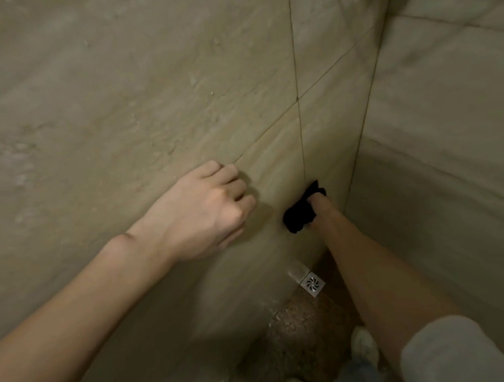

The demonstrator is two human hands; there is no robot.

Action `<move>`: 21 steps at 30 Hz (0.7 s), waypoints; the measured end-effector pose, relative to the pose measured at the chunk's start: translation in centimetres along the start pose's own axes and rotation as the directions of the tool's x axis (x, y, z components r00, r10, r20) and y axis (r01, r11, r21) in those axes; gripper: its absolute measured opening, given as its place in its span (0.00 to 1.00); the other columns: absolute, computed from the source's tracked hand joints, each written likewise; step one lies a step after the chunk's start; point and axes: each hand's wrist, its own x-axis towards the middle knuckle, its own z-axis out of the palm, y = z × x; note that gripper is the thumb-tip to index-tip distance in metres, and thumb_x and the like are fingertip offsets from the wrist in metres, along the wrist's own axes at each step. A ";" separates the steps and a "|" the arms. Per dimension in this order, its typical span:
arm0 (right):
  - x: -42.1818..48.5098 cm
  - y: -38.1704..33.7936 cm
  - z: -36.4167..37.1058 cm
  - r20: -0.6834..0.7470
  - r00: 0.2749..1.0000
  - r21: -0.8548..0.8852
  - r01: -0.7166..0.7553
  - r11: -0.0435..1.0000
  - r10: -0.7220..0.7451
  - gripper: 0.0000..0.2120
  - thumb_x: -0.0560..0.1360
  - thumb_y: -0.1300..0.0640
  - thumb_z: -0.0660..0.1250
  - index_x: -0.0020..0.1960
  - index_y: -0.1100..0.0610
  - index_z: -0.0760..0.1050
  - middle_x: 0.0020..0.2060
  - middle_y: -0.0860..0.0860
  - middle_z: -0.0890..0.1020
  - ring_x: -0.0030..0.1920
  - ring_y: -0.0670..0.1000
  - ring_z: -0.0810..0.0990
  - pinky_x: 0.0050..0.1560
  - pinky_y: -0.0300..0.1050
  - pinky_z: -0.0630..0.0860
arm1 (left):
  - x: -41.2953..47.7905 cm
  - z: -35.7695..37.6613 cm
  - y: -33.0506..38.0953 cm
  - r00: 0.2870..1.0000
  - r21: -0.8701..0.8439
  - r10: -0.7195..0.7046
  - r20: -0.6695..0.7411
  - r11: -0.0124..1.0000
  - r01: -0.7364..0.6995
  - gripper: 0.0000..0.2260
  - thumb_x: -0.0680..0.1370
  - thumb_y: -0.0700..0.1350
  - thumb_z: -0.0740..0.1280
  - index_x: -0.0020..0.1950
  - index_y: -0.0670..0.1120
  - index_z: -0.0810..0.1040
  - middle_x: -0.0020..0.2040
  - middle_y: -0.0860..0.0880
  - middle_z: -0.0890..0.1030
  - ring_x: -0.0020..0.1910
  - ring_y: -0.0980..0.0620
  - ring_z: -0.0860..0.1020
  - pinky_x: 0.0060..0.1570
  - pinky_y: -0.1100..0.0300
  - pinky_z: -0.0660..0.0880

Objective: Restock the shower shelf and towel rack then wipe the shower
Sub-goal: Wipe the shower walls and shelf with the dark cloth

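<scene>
1. Nearest, at the bottom edge, two pale shoes (365, 347) stand on a speckled brown floor (305, 325). A pale rolled sleeve (454, 356) covers the right upper arm.
2. A small square metal drain (312, 284) with a swirl pattern sits in the floor at the foot of the wall (110, 96), near the corner.
3. The left hand (206, 208) is bare and curled into a loose fist with nothing in it. Its knuckles are turned to the wall, and they seem to rest on it.
4. The right hand (317, 205) reaches lower and further in, towards the corner. Its fingers are closed round a cloth (300, 215), which hides most of the hand.
5. The cloth is black, small and bunched into a crumpled wad, with no pattern or edge to be made out. It is pressed to the wall low down, above the drain. Its top touches a vertical grout line (300, 123), and it lies near the corner where the wall meets the side wall (456, 138).
6. The wall has large beige, stone-look tiles, dull and streaky, with pale flecks scattered over the upper left. Thin dark grout lines cross just above the cloth.
7. Furthest off, the side wall has paler tiles and runs back from the corner.
</scene>
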 end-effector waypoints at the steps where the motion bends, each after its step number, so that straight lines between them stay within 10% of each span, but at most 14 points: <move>1: 0.2 0.0 0.5 -0.003 0.999 0.029 -0.037 0.999 0.037 0.21 0.82 0.54 0.60 0.73 0.59 0.69 0.67 0.59 0.75 0.53 0.58 0.80 0.39 0.49 0.79 | 0.2 0.0 0.0 1.000 -0.012 -0.001 0.000 1.000 0.001 0.08 0.76 0.50 0.66 0.41 0.46 0.74 0.39 0.46 0.77 0.43 0.42 0.75 0.46 0.50 0.70; 7: -11.6 -4.7 2.7 0.252 0.967 0.198 -0.089 0.976 0.037 0.10 0.80 0.63 0.54 0.44 0.59 0.72 0.36 0.54 0.75 0.31 0.52 0.77 0.25 0.38 0.73 | 3.2 -1.4 -0.6 0.983 -0.225 -0.183 -0.011 0.958 0.176 0.08 0.78 0.50 0.63 0.50 0.48 0.78 0.46 0.50 0.80 0.48 0.46 0.78 0.45 0.51 0.76; 12: -21.3 -10.7 -1.0 0.312 0.919 0.469 0.072 0.880 -0.241 0.09 0.76 0.65 0.60 0.52 0.63 0.77 0.43 0.59 0.80 0.44 0.56 0.79 0.43 0.50 0.78 | 6.7 -4.8 -0.5 0.877 -0.559 -0.480 0.022 0.721 0.409 0.10 0.79 0.59 0.63 0.58 0.59 0.73 0.52 0.60 0.78 0.52 0.56 0.78 0.46 0.55 0.77; 18: -25.7 -15.4 -8.3 0.250 0.882 0.497 0.237 0.834 -0.400 0.26 0.71 0.61 0.65 0.69 0.65 0.72 0.60 0.64 0.82 0.60 0.61 0.82 0.55 0.55 0.81 | 15.4 -7.5 0.8 0.854 -0.937 -0.426 0.297 0.043 0.347 0.42 0.65 0.76 0.65 0.72 0.52 0.71 0.64 0.55 0.79 0.61 0.57 0.79 0.63 0.57 0.75; 21: -27.2 -17.6 -11.6 0.181 0.830 0.466 0.400 0.790 -0.527 0.22 0.77 0.64 0.65 0.70 0.64 0.70 0.60 0.64 0.82 0.61 0.60 0.82 0.55 0.55 0.82 | 19.1 -8.9 1.9 0.910 -0.953 -0.294 0.294 -0.170 0.252 0.20 0.75 0.62 0.70 0.61 0.51 0.81 0.51 0.53 0.87 0.50 0.56 0.85 0.51 0.61 0.79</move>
